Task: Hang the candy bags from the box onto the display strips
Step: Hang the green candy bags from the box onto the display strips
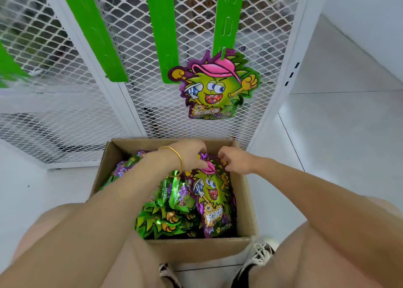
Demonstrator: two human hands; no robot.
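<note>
An open cardboard box [246, 191] on the floor holds several green and purple candy bags [172, 213]. My left hand [189, 154], with a gold bangle on the wrist, and my right hand [235, 161] both pinch the top edge of one upright candy bag [212, 198] at the right side of the box. One candy bag [214, 87] hangs from the right green display strip [229, 15]. The middle green strip [163, 32] and the left green strip [93, 32] carry no bags.
The strips hang on a white wire-mesh rack [139, 104] right behind the box. A white wall and pale floor [327, 135] lie to the right. My knees and shoes [259, 255] flank the box's near side.
</note>
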